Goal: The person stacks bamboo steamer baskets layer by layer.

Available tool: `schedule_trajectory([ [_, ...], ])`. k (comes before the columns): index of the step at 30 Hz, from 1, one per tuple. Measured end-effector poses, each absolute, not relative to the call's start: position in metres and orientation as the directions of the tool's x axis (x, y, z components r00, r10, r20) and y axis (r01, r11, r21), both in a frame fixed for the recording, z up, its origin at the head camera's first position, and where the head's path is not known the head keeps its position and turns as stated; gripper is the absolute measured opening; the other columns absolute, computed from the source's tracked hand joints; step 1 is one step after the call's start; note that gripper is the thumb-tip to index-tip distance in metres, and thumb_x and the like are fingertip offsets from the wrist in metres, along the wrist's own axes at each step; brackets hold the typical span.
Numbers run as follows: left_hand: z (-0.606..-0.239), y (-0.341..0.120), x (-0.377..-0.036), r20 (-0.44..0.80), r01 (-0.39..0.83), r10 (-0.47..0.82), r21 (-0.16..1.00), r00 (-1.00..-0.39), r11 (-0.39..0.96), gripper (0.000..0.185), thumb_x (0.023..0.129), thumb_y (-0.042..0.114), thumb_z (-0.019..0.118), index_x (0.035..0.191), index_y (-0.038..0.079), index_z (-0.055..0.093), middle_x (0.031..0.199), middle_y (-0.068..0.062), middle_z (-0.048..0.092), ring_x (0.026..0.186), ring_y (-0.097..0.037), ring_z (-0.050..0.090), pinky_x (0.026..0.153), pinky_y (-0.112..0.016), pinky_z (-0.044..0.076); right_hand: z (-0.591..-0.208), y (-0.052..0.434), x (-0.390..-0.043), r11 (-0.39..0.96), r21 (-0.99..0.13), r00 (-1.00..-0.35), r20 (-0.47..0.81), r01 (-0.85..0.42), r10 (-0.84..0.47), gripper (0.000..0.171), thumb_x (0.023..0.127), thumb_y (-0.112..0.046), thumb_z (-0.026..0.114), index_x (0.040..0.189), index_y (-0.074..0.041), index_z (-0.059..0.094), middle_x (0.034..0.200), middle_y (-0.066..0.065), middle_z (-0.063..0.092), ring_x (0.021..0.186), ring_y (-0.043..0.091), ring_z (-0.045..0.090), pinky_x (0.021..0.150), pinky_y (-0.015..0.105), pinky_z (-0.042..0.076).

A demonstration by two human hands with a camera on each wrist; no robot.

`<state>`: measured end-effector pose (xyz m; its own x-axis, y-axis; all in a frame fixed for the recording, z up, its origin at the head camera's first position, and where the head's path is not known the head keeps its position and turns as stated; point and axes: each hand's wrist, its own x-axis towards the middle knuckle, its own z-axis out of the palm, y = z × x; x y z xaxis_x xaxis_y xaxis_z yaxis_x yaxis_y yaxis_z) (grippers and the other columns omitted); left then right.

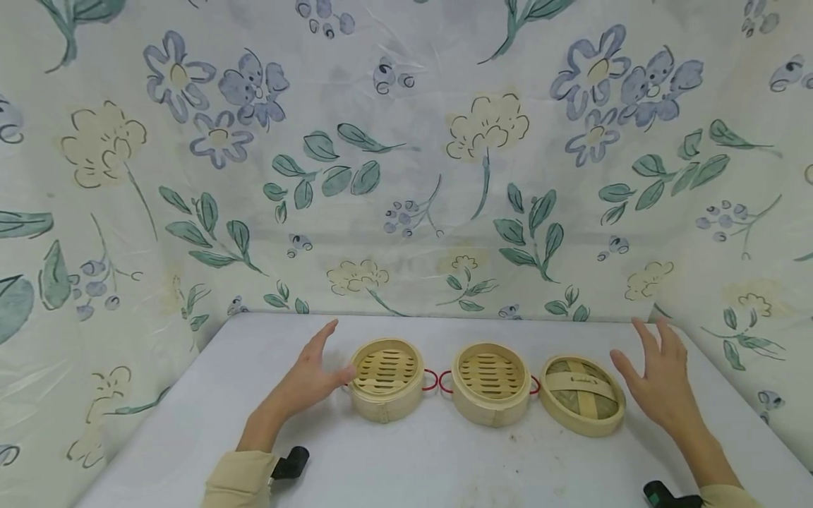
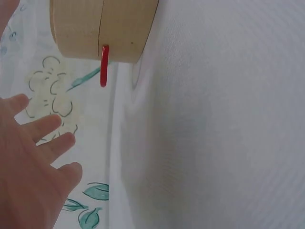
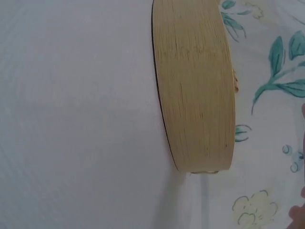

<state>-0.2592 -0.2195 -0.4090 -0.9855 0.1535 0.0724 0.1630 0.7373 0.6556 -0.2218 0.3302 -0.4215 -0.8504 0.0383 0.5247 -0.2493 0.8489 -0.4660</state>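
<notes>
gently, with left grip (image 1: 308, 379) and right grip (image 1: 663, 384) both spread, we should cup the left basket (image 1: 386, 410) and lid (image 1: 581, 383) by their sides.

Your white tabletop (image 1: 381, 469) carries, left to right: red-handled bamboo basket (image 1: 387, 410), second red-handled basket (image 1: 491, 414), round bamboo lid (image 1: 586, 396). Dark specks (image 1: 513, 438) in front.

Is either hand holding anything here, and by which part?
Nothing is held: the left hand is beside a steamer basket, the right hand beside the bamboo lid.
</notes>
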Motion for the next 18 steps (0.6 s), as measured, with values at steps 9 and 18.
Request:
schedule_trajectory([
  [9, -0.408, -0.214, -0.256, 0.052, 0.175, 0.186, 0.649, -0.981, 0.741, 0.103, 0.085, 0.055, 0.07, 0.159, 0.018, 0.008, 0.162, -0.02, 0.017, 0.148, -0.045, 0.014, 0.112, -0.068, 0.019, -0.419, 0.309, -0.221, 0.82, -0.456, -0.829, 0.558, -0.345, -0.038, 0.068, 0.1, -0.031, 0.056, 0.152, 0.001, 0.027, 0.158, 0.031, 0.007, 0.143, 0.053, 0.004, 0.105, 0.077, 0.012],
  [18, -0.417, -0.21, -0.257, 0.066, 0.21, 0.218, 0.637, -0.974, 0.742, 0.106, 0.081, 0.055, 0.073, 0.158, 0.017, 0.012, 0.161, -0.021, 0.02, 0.147, -0.045, 0.018, 0.112, -0.067, 0.021, -0.414, 0.284, -0.22, 0.797, -0.475, -0.845, 0.529, -0.373, -0.08, 0.072, 0.098, -0.032, 0.059, 0.155, -0.004, 0.024, 0.16, 0.026, 0.008, 0.145, 0.048, 0.006, 0.096, 0.079, 0.024],
])
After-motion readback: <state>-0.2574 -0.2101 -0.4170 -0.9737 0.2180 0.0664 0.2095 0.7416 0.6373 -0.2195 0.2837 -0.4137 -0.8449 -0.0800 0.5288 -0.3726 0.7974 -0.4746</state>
